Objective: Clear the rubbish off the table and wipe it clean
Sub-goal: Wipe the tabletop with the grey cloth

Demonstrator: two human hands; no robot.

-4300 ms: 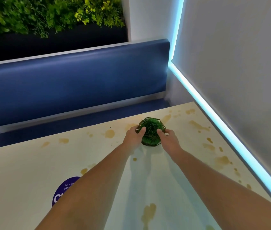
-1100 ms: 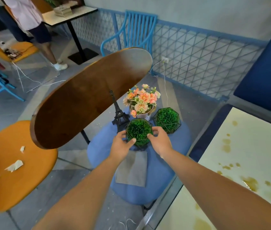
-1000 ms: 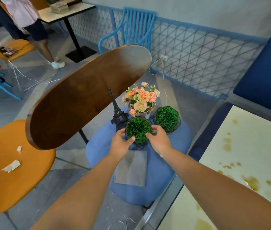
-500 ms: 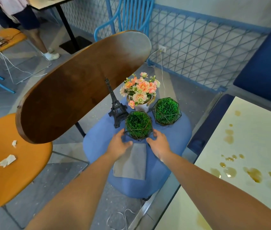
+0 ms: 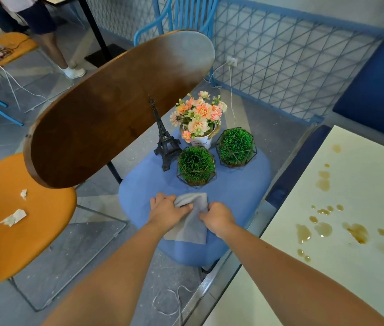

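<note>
Both hands, left hand (image 5: 166,211) and right hand (image 5: 217,218), gripped the grey cloth (image 5: 192,222) on the blue chair seat (image 5: 245,184), gathering it, probably for wiping the stained table (image 5: 351,196).

Grey cloth (image 5: 192,225) bunched on blue chair seat, cream table (image 5: 341,208) brown-stained

Beyond the cloth (image 5: 192,222), two grass balls (image 5: 196,166) (image 5: 236,147), a tower model (image 5: 165,140) and a flower pot (image 5: 200,140) crowded the seat's (image 5: 245,184) far half. The wooden backrest (image 5: 115,109) overhung its left side. The near seat edge and right side lay open toward the table (image 5: 351,208).
</note>
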